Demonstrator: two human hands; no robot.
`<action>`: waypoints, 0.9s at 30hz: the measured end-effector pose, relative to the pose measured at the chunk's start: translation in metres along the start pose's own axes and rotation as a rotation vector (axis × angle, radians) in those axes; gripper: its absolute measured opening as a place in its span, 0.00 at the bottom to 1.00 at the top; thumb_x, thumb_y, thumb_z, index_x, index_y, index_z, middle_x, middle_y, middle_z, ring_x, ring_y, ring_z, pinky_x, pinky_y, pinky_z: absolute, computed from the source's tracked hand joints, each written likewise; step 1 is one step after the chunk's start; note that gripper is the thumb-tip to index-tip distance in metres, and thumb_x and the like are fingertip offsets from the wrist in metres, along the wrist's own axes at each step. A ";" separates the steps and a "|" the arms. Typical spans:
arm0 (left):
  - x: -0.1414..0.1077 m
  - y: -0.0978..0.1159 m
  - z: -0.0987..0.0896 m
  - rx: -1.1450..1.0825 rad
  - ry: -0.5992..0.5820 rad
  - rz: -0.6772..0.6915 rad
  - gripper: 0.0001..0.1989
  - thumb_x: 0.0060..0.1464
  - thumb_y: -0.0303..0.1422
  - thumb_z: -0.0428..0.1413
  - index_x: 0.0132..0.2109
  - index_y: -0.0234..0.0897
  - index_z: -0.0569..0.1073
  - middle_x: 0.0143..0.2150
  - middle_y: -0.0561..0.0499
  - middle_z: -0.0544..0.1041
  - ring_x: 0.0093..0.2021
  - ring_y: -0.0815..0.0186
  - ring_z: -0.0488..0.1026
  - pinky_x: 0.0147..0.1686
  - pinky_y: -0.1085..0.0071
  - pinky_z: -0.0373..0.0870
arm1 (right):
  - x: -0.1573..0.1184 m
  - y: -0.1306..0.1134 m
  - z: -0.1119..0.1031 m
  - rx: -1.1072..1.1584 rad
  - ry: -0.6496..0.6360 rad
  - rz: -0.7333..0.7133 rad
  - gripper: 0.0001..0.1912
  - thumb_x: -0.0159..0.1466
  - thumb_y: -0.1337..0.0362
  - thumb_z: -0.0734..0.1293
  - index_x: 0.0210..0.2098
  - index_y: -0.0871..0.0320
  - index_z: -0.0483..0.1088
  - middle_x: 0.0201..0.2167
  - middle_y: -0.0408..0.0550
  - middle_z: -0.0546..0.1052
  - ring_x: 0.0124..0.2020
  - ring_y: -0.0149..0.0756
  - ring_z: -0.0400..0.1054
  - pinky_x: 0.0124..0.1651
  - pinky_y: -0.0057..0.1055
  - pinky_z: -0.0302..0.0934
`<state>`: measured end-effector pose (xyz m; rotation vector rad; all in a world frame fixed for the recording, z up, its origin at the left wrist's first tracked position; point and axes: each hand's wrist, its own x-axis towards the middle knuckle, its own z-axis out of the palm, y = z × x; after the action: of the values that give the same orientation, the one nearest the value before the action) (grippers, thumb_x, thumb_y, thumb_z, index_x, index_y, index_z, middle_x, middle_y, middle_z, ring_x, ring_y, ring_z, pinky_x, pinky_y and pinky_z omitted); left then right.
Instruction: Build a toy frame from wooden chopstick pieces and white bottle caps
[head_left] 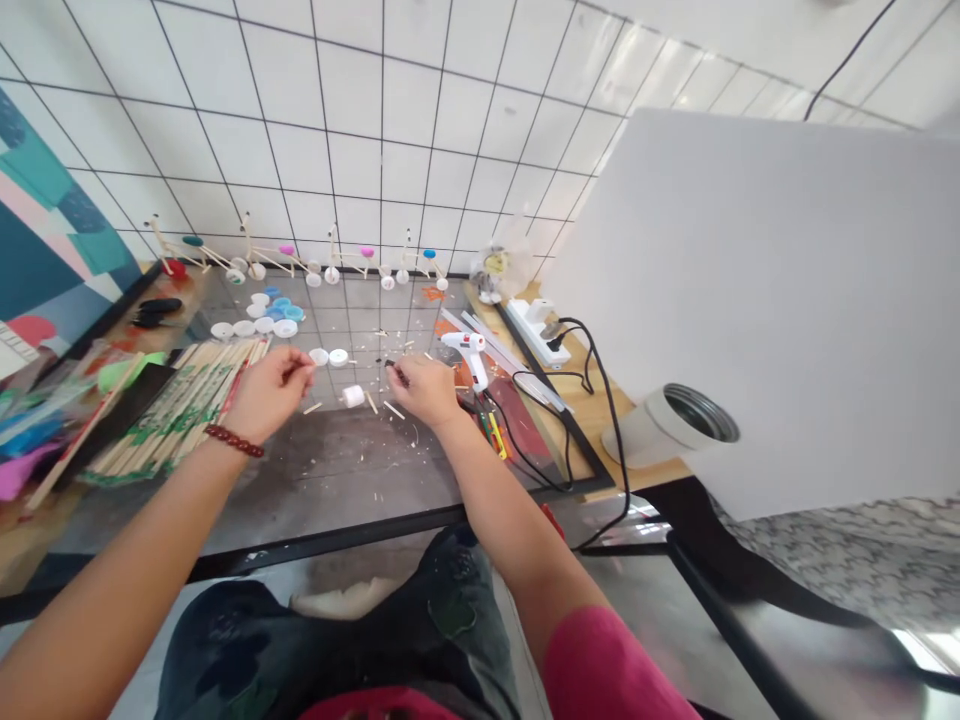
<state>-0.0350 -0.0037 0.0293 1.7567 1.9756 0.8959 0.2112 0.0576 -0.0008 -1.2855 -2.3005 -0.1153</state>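
Observation:
My left hand (271,392) is closed, thumb and fingertips pressed together beside the white bottle caps (319,357). What it pinches, if anything, I cannot make out. My right hand (426,388) is closed in a pinch low over the glass tabletop, with a small dark piece (389,364) at its fingertips. Between the hands lie a small white cylinder (352,397) and short bits of wooden stick (394,410). A white hot glue gun (469,356) rests just right of my right hand.
Stick models (334,255) with cap wheels line the wall. Bundled chopsticks (161,415) and blue caps (283,308) lie left. Toward the right are glue sticks (517,365), a yellow cutter (497,436), a power strip (538,332), black cables (611,400) and a white canister (649,428).

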 end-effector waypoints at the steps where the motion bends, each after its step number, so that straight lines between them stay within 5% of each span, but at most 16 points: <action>1: 0.004 -0.003 0.002 0.060 0.072 -0.003 0.10 0.62 0.37 0.50 0.46 0.42 0.73 0.39 0.47 0.83 0.40 0.56 0.82 0.42 0.62 0.76 | 0.000 0.000 0.001 -0.002 -0.019 0.009 0.12 0.73 0.61 0.65 0.37 0.57 0.78 0.35 0.49 0.83 0.36 0.36 0.73 0.37 0.31 0.52; 7: -0.010 -0.015 0.017 0.469 0.009 0.134 0.12 0.60 0.36 0.51 0.40 0.41 0.80 0.43 0.41 0.84 0.48 0.47 0.80 0.45 0.57 0.75 | 0.002 -0.001 -0.002 0.020 -0.005 0.028 0.10 0.73 0.63 0.65 0.43 0.57 0.78 0.41 0.51 0.83 0.43 0.40 0.75 0.43 0.34 0.54; 12: -0.011 -0.015 0.019 0.270 0.194 0.427 0.18 0.59 0.34 0.52 0.52 0.37 0.79 0.52 0.39 0.81 0.55 0.49 0.78 0.58 0.55 0.73 | 0.002 -0.003 -0.006 0.035 0.026 0.011 0.10 0.73 0.63 0.64 0.41 0.57 0.78 0.39 0.51 0.83 0.43 0.41 0.74 0.43 0.35 0.53; 15: -0.010 -0.010 0.024 0.219 0.193 0.514 0.23 0.59 0.40 0.56 0.57 0.34 0.76 0.54 0.38 0.81 0.56 0.47 0.77 0.59 0.53 0.72 | 0.001 -0.005 -0.009 0.033 0.024 0.005 0.11 0.73 0.63 0.64 0.40 0.57 0.78 0.39 0.51 0.82 0.42 0.41 0.73 0.43 0.35 0.53; 20: -0.012 -0.003 0.040 0.320 0.071 0.529 0.30 0.56 0.44 0.58 0.61 0.32 0.74 0.56 0.35 0.80 0.58 0.42 0.75 0.59 0.49 0.70 | 0.001 -0.008 -0.013 0.025 -0.015 -0.025 0.10 0.72 0.63 0.65 0.41 0.58 0.78 0.39 0.52 0.82 0.42 0.43 0.73 0.42 0.36 0.53; 27: -0.011 0.001 0.048 0.378 0.019 0.486 0.19 0.57 0.38 0.56 0.53 0.36 0.80 0.48 0.40 0.84 0.52 0.46 0.78 0.55 0.52 0.69 | 0.001 -0.008 -0.013 0.039 -0.015 -0.029 0.10 0.72 0.63 0.64 0.41 0.58 0.78 0.39 0.53 0.82 0.42 0.43 0.73 0.43 0.36 0.53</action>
<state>-0.0022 -0.0035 -0.0073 2.5222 1.8479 0.7025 0.2091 0.0500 0.0121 -1.2380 -2.3236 -0.0707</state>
